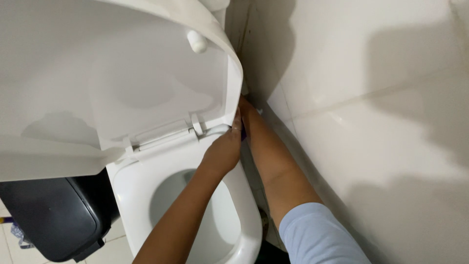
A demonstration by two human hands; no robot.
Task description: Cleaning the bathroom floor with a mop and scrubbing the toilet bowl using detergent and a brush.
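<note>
Reaching in from six o'clock, the left hand (223,152) is crossing above the oval bowl opening and resting at the back of the white toilet seat (244,210), right by the hinge (195,128). Its fingers are curling narrowly together at the right rear corner, pressing against a small purple thing (243,133) that is only peeking out between hand and lid; what that thing is cannot be told. At five o'clock a pale blue sleeve (317,234) is covering the upper right arm, and the bare forearm is running up toward twelve o'clock into the narrow gap between toilet and wall. The right hand (243,105) is slipping behind the edge of the raised lid, so whether its fingers are spread or closed cannot be told. At eight o'clock a dark, matte plastic bin (53,215) with rounded corners is sitting on the pale tiled floor (115,249). Farther off, the raised lid (122,73), smooth and glossy, is filling ten to twelve o'clock, a small round bumper (197,41) standing out near its rim. Glossy cream wall tiles (371,98) are taking up two to four o'clock, shadows lying across them.
</note>
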